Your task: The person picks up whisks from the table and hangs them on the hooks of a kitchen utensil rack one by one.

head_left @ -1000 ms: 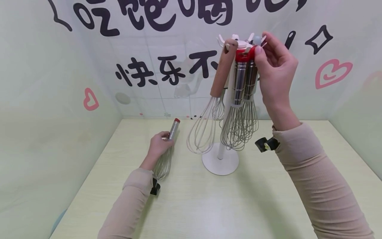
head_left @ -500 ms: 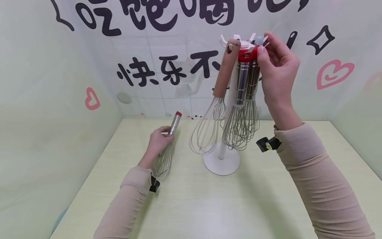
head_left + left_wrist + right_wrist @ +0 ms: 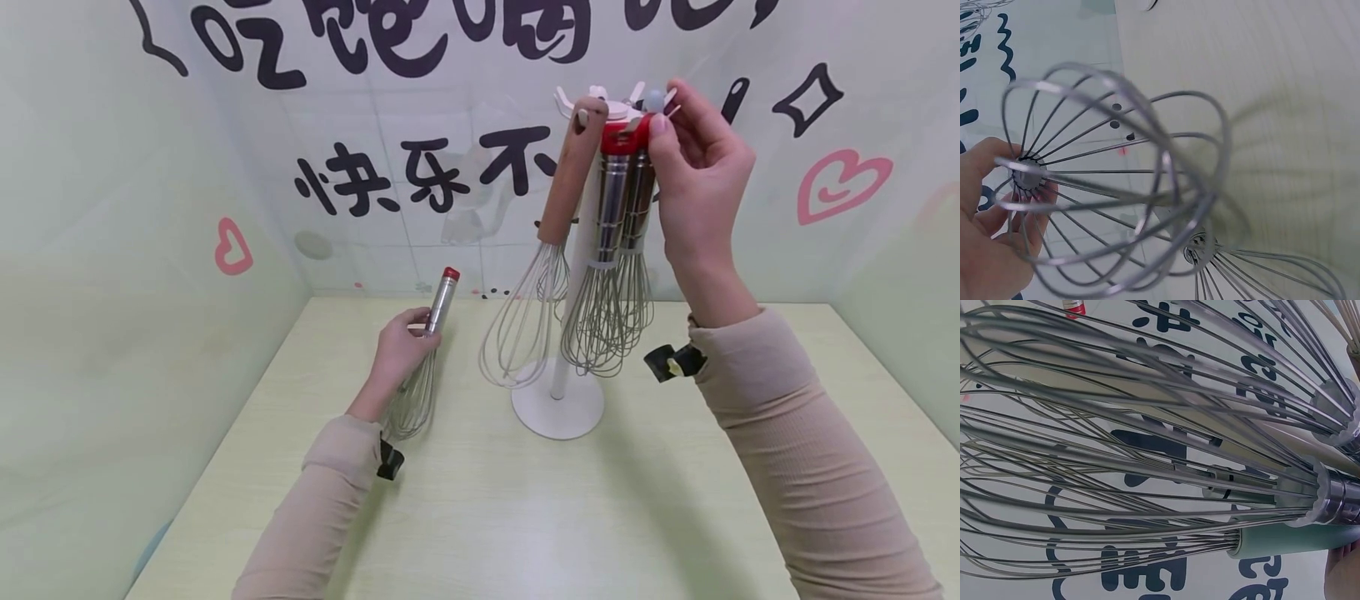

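Note:
In the head view my left hand (image 3: 401,350) holds a balloon whisk (image 3: 442,302) by its steel handle, red end up and tilted over the table. Its wire loops fill the left wrist view, the fingers curled round the handle behind them. Up at the top of a white whisk stand (image 3: 558,421), my right hand (image 3: 701,171) pinches the red end of a steel-handled whisk (image 3: 636,212) by a hook. Beside it hang another red-ended steel whisk (image 3: 611,200) and a wooden-handled whisk (image 3: 570,187). The right wrist view shows their wires close up.
A whisk with a green handle (image 3: 1291,540) hangs behind the steel ones in the right wrist view. The pale table (image 3: 480,517) meets a printed wall sheet (image 3: 360,258) at the back, with side sheets left and right.
My left hand has lifted the whisk a little, its red end rising towards the back edge. The right hand keeps its pinch at the stand's top.

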### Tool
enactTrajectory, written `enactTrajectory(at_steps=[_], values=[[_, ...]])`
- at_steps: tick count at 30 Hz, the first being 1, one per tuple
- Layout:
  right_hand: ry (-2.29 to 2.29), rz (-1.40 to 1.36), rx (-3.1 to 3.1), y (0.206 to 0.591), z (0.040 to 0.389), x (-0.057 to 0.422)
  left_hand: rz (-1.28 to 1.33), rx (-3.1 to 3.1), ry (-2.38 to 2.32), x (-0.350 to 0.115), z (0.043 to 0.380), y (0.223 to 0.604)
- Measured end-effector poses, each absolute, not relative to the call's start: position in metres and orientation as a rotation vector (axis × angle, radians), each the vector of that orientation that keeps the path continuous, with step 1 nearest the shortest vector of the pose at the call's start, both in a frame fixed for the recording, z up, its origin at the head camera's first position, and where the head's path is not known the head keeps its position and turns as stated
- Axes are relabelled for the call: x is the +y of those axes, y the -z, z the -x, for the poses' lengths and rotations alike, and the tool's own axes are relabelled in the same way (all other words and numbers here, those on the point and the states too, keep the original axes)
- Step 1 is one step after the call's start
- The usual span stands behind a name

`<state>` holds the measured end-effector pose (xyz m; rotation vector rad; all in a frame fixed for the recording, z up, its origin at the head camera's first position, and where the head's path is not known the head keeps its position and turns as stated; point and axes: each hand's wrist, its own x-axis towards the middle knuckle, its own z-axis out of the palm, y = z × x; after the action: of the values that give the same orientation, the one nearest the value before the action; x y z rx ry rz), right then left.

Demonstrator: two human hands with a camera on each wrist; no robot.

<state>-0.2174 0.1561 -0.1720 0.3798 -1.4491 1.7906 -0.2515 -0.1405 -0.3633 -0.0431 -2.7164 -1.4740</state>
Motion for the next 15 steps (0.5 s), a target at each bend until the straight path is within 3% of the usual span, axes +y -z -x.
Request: enactTrajectory(at_steps=[15], values=[[-1.762,-0.359,-1.432,0.175,0.214,0.153,0.073,-2.624,1.529,-0.134,0.248,0.353]])
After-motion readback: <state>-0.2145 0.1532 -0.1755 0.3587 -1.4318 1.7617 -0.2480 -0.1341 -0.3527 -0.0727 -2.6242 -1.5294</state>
